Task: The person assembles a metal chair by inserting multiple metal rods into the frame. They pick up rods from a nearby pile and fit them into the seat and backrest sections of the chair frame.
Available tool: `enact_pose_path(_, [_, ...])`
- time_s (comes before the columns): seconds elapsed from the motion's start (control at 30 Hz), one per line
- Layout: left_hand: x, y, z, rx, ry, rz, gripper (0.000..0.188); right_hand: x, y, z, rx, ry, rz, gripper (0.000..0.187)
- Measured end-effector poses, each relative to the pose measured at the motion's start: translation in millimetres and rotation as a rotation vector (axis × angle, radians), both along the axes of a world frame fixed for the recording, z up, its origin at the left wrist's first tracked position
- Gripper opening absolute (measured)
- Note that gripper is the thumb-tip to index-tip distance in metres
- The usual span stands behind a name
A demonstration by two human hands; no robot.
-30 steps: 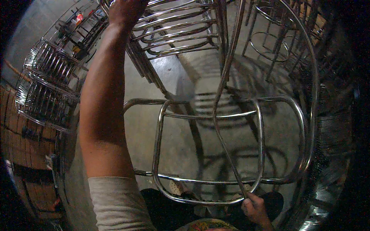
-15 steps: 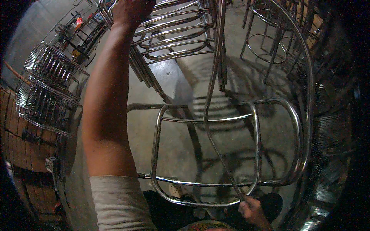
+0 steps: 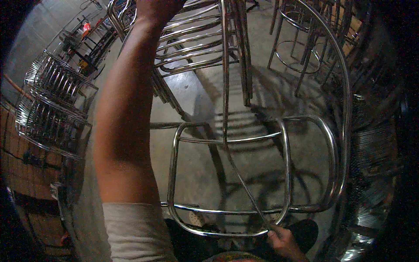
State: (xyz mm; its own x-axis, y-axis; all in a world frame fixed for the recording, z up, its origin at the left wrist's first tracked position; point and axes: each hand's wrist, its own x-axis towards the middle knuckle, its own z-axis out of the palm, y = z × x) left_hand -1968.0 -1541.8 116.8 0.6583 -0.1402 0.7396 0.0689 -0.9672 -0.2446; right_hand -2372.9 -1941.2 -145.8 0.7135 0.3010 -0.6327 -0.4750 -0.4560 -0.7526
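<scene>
A shiny bent-tube metal chair frame (image 3: 286, 170) fills the space before me, its rounded loop toward my body. Low on the right, my right hand (image 3: 286, 242) is closed around the near end of a thin metal rod (image 3: 244, 181), right beside the loop's corner. The rod slants up and away, crossing the loop's far bar, and appears to run on into a straight upright tube (image 3: 225, 65). My left arm stretches far forward; my left hand (image 3: 160, 9) is at the top edge by the stacked chrome frames (image 3: 196, 46), its fingers cut off from view.
More stacked chrome frames (image 3: 54, 96) stand at the left by brown boxes (image 3: 30, 174). Stools with ring footrests (image 3: 301, 56) are at the far right. Shiny metal parts (image 3: 371, 153) line the right side. A dark rack (image 3: 83, 48) is at the far left.
The rod's far part and the upright tube have swung left. My left hand has shifted slightly right. The chair frame sits slightly further left in view; my right hand keeps its hold.
</scene>
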Motion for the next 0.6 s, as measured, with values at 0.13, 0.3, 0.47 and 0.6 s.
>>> enact_pose_path(0.13, [6.5, -7.7, 0.9, -0.028, 0.047, 0.087, 0.045, 3.6, 7.0, 22.3, -0.042, -0.031, 0.040, 0.033])
enact_pose_path(0.3, [9.9, -3.4, -0.7, -0.012, 0.015, 0.051, 0.047, 11.3, 13.6, 30.0, -0.079, 0.055, -0.001, 0.039])
enact_pose_path(0.47, [13.0, -0.5, -3.1, -0.028, -0.026, 0.043, 0.047, 14.9, 12.1, 19.0, -0.060, 0.191, -0.063, 0.036])
enact_pose_path(0.6, [17.2, 1.1, -4.9, -0.077, -0.011, 0.015, 0.046, 15.0, 13.4, 16.1, -0.112, 0.091, -0.031, 0.037])
